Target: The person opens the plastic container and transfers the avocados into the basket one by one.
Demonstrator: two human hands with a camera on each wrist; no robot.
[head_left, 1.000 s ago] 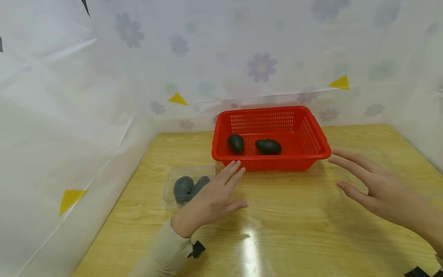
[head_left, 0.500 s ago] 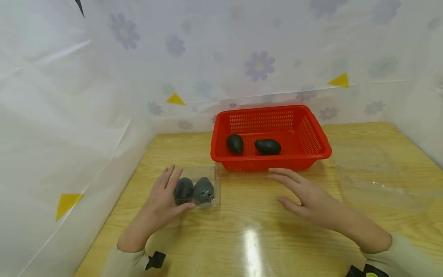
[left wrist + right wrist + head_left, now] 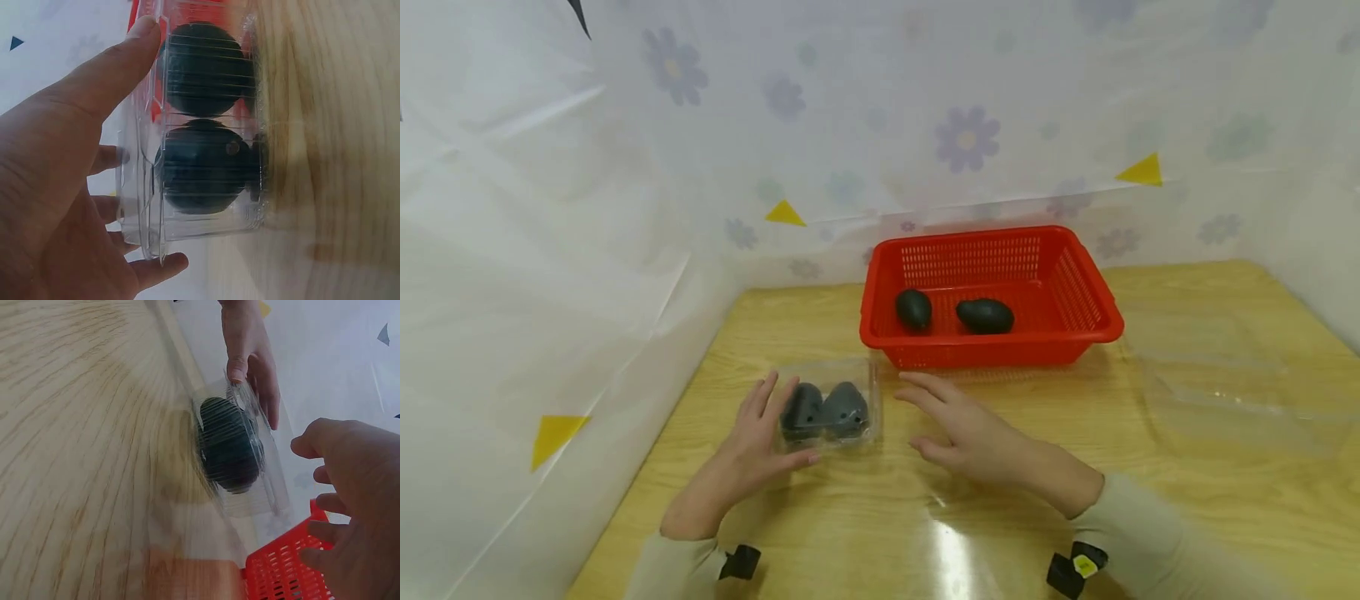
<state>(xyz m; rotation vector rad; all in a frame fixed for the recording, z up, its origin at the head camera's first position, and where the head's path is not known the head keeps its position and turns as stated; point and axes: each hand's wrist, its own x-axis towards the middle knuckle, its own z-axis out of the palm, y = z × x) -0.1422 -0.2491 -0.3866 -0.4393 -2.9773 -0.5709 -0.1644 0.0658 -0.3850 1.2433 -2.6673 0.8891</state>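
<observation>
I see two dark avocados [image 3: 847,408] in a clear plastic box [image 3: 835,369] before the red basket [image 3: 985,353], one partly hidden by the spread left hand [image 3: 747,450], contact unclear. The right hand [image 3: 966,432], fingers apart, is near it; transparent plastic [image 3: 1232,402] farther right barely shows.

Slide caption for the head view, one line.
Left hand and right hand flank a clear box of two dark fruits; beyond, a red basket holds two more.

Clear box [image 3: 209,225], seemingly lidded, two fruits [image 3: 203,164] inside
</observation>
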